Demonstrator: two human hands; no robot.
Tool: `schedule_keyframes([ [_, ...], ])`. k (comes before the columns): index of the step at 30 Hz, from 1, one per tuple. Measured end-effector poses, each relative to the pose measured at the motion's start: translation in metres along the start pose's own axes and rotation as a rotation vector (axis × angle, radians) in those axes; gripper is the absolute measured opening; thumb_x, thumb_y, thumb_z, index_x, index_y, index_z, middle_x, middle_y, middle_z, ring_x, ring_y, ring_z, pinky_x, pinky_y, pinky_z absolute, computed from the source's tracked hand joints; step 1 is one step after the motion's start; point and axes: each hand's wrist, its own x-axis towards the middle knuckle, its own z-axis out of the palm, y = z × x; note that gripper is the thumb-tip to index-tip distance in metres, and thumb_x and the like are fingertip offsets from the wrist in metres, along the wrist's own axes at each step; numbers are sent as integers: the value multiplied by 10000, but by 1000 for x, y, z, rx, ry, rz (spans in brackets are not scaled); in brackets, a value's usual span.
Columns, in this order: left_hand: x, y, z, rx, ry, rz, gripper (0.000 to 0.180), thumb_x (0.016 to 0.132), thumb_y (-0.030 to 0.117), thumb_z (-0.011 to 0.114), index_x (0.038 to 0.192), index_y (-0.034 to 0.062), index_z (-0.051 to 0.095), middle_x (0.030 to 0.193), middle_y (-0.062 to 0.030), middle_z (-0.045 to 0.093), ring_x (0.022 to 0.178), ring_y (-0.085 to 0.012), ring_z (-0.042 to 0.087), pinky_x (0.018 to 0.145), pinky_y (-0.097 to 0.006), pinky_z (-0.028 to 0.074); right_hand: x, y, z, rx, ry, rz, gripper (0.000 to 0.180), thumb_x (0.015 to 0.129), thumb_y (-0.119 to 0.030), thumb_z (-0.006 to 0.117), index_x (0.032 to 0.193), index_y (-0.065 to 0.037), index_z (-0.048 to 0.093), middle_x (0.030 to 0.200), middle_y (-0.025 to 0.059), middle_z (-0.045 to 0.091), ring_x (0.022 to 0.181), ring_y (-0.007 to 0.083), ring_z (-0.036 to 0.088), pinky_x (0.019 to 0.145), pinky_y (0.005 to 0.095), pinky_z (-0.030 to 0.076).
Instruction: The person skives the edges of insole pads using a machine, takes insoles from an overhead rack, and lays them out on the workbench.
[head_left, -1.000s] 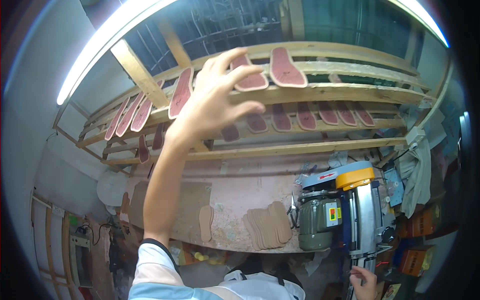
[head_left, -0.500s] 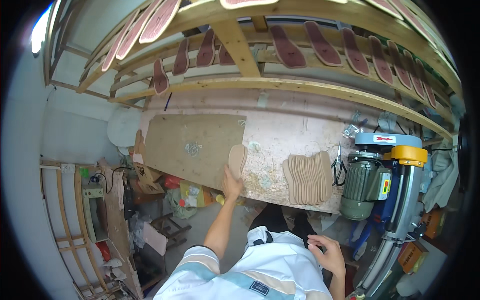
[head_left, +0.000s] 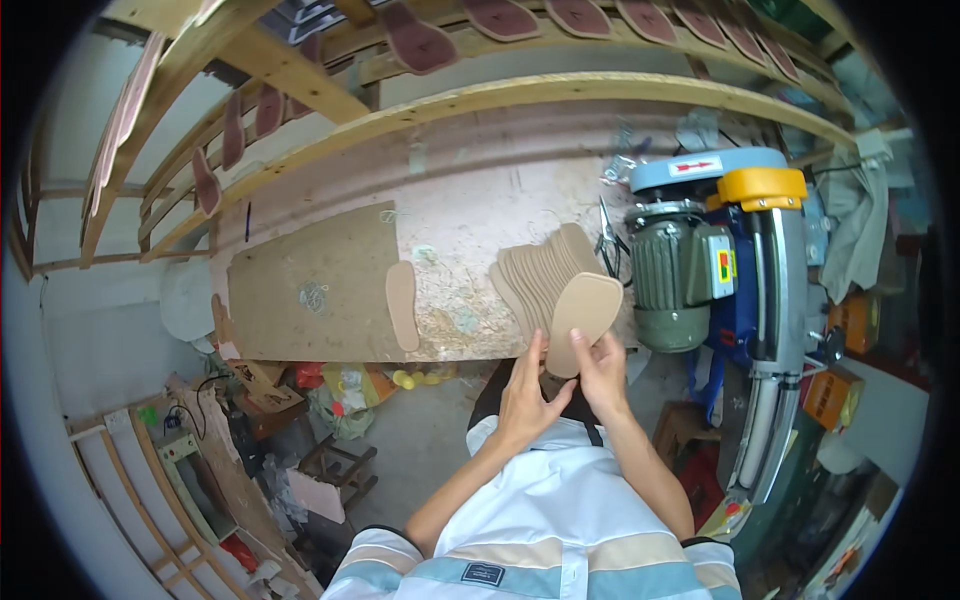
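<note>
A tan insole [head_left: 588, 310] is raised over the table's front edge, its broad end pointing away from me. My right hand [head_left: 602, 380] grips its narrow lower end. My left hand [head_left: 527, 405] is close beside that end with thumb and fingers apart; whether it touches the insole is hard to tell. Behind the raised piece, a fanned row of similar tan insoles [head_left: 535, 268] lies on the table, partly covered by it. Another single insole [head_left: 402, 305] lies by the right edge of a brown board [head_left: 300, 260].
Right of the row lie black-handled scissors [head_left: 611, 240], next to a machine with a green motor [head_left: 672, 280] and yellow cover. Wooden rails [head_left: 560, 92] holding dark red insoles cross above the table. A small wooden stool [head_left: 335, 465] stands at lower left.
My left hand has let go of the insole by the board and moved right. My right hand has risen from my side and now holds an insole. The view has shifted right.
</note>
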Motion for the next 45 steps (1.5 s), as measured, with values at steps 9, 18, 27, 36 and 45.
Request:
schedule_keyframes([
  [9, -40, -191, 17, -43, -112, -917, 629, 891, 100, 673, 1453, -7, 412, 1302, -204, 591, 1115, -243, 610, 911, -364, 522, -97, -132, -202, -338, 489, -343, 450, 949, -38, 634, 1366, 5, 470, 1266, 105, 611, 1159, 173, 589, 1009, 328, 454],
  [18, 12, -256, -16, -931, 166, -1076, 73, 756, 56, 606, 815, 67, 565, 826, -59, 569, 768, -216, 508, 829, -385, 472, -204, -154, -420, -683, 691, -54, 492, 951, -76, 640, 1406, 11, 472, 1127, 111, 674, 1008, 151, 644, 873, 270, 503],
  [27, -16, -92, -12, -395, 111, -877, 393, 899, 337, 649, 1161, 45, 684, 1144, -59, 641, 1023, -175, 573, 926, -334, 465, -176, -101, -472, -550, 285, 195, 323, 919, -112, 696, 1219, -33, 607, 857, -10, 616, 795, 53, 597, 732, 212, 470],
  [36, -20, 101, 251, -408, -948, -452, 485, 902, 325, 744, 1258, 14, 640, 1153, -108, 630, 1051, -174, 598, 951, -294, 455, -169, -125, -439, -668, 386, -10, 256, 922, -82, 675, 1168, -10, 682, 1072, 99, 709, 984, 161, 671, 891, 293, 514],
  [45, -4, 83, 222, -408, -1015, -363, 280, 899, 238, 753, 1052, 9, 703, 1183, -67, 605, 1167, -146, 528, 978, -291, 451, -211, -124, -426, -585, 514, -63, 206, 948, -80, 659, 1130, 11, 688, 1096, 90, 712, 1015, 161, 667, 909, 287, 511],
])
